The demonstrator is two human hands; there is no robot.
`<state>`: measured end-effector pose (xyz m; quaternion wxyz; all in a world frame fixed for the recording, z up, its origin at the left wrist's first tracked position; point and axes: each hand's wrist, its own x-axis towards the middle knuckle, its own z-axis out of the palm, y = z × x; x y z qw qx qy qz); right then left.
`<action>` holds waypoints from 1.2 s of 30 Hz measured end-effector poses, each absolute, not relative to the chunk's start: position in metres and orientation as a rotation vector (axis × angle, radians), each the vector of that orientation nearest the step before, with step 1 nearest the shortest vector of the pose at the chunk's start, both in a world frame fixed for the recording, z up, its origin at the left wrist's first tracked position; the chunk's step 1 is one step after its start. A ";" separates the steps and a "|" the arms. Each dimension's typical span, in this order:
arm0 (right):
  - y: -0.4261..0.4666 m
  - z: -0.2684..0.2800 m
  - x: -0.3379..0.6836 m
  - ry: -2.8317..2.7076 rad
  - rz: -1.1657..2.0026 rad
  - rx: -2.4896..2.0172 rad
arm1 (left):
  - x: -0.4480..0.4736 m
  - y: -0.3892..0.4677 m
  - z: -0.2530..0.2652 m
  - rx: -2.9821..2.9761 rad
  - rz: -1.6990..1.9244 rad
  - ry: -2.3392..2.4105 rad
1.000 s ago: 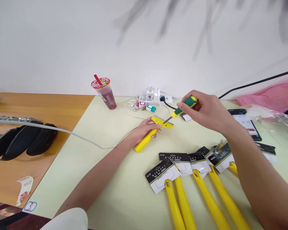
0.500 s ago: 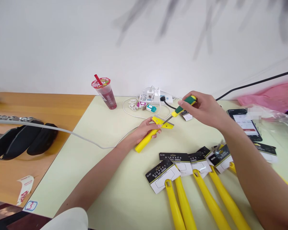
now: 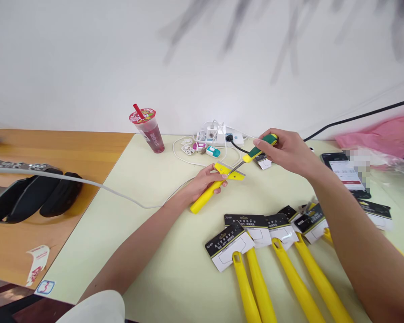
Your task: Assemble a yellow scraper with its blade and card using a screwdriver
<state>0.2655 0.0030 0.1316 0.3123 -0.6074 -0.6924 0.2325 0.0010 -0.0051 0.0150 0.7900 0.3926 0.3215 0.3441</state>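
My left hand point(image 3: 207, 180) is closed around a yellow scraper point(image 3: 204, 199), near its head, with the handle sticking out toward me. The scraper's wide head carries a thin metal blade edge and small screws. From above right, my right hand point(image 3: 287, 150) grips a green and yellow screwdriver point(image 3: 262, 146). Its shaft slants down to the scraper's head close to my left thumb; whether the tip sits in a screw is too small to tell. Nearer to me, several yellow scrapers point(image 3: 261, 285) with black and white cards point(image 3: 229, 246) lie on the table.
A cup with a red straw point(image 3: 152, 134) stands at the back, left of a white power strip point(image 3: 234, 137) with cables. On the right are a phone point(image 3: 346, 175), clear plastic and a pink bag point(image 3: 373, 139). A grey cable point(image 3: 121, 197) crosses to the left, above a black case point(image 3: 30, 197).
The whole view has shifted very slightly. Both hands hold the scraper and screwdriver in almost the same pose as before.
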 end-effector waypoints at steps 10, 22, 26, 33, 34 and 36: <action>0.001 0.132 0.265 -1.824 0.597 -1.594 | 0.001 -0.005 0.015 0.856 0.736 0.693; 0.003 0.132 0.264 -1.782 0.637 -1.633 | 0.001 -0.005 0.014 0.863 0.736 0.689; 0.007 0.126 0.265 -1.700 0.729 -1.638 | 0.000 -0.005 0.015 0.865 0.735 0.693; 0.008 0.127 0.262 -1.656 0.810 -1.684 | 0.000 -0.005 0.015 0.869 0.731 0.675; 0.008 0.126 0.262 -1.655 0.811 -1.684 | 0.000 -0.005 0.015 0.868 0.730 0.677; 0.009 0.126 0.263 -1.655 0.808 -1.674 | 0.001 -0.004 0.015 0.863 0.733 0.687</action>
